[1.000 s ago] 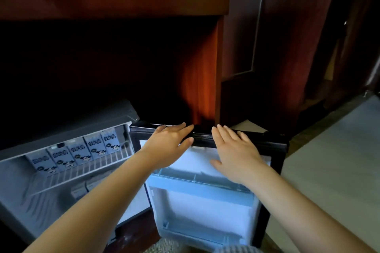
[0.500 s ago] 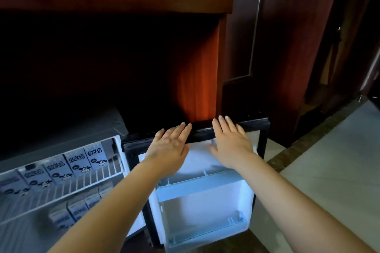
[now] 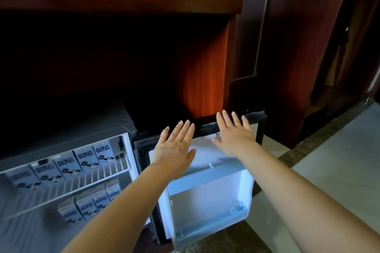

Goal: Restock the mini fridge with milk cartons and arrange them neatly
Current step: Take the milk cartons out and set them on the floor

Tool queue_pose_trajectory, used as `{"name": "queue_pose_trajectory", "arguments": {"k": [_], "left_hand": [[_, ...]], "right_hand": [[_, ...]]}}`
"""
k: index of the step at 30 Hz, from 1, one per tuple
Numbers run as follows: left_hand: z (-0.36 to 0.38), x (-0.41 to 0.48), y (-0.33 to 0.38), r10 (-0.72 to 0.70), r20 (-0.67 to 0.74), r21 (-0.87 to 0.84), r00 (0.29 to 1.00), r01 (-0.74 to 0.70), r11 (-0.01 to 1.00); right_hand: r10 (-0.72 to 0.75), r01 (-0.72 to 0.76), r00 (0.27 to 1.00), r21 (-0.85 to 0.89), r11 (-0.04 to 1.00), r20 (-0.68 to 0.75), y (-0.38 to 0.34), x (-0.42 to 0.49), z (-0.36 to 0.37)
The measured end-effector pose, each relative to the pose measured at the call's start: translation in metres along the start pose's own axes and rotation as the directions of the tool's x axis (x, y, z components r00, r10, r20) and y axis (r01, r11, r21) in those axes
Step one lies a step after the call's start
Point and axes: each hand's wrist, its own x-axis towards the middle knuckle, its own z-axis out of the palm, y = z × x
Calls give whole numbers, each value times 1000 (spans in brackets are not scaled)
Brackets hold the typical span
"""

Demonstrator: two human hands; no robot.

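White-lined fridge door (image 3: 207, 201) stands open, left hand (image 3: 174, 148) and right hand (image 3: 234, 135) flat at its top edge, grips wide and empty; milk cartons (image 3: 84, 160) sit shelved leftward, nearer the left hand.

Both flat hands, left hand (image 3: 174, 146) and right hand (image 3: 236, 133), reach the open fridge door (image 3: 207, 197); milk cartons (image 3: 86, 159) line the shelves.

wire shelf (image 3: 92, 178), row of upright milk cartons (image 3: 86, 157) on it, more cartons (image 3: 86, 205) below
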Motion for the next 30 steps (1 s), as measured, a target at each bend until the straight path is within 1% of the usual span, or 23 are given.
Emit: {"name": "queue_pose_trajectory", "arguments": {"k": [2, 7, 12, 15, 19, 22, 24, 26, 28, 30], "left_hand": [[-7, -12, -8, 3, 26, 6, 1000, -3, 1000], [-38, -42, -47, -20, 129, -46, 991, 27, 999], [-72, -92, -80, -59, 142, -38, 988, 65, 997], [-92, -133, -100, -105, 158, -38, 982, 112, 993], [-112, -190, -128, -207, 241, -85, 948, 233, 969], [-117, -222, -149, -248, 273, -58, 930, 273, 960], [-115, -236, -164, -281, 275, -39, 920, 302, 952], [-110, -249, -177, -320, 265, -36, 910, 341, 939], [-101, -259, -189, -360, 236, -36, 903, 378, 925], [-89, -265, -199, -395, 228, -27, 890, 411, 911]], "right_hand": [[-7, 8, 1000, -37, 999, 28, -6, -5, -9], [-156, 156, 988, -104, 982, 4, -37, -38, -44], [-279, 271, 960, -161, 949, -29, -81, -77, -85], [-358, 344, 932, -171, 923, -54, -111, -102, -104], [-462, 446, 884, -162, 880, -77, -154, -133, -123], [-534, 519, 841, -149, 842, -85, -183, -152, -131], [-549, 537, 833, -137, 832, -67, -200, -162, -135], [-536, 522, 842, -165, 837, -61, -218, -167, -134], [-524, 509, 851, -182, 841, -43, -234, -165, -129], [-533, 524, 846, -165, 836, -15, -246, -158, -120]]}}
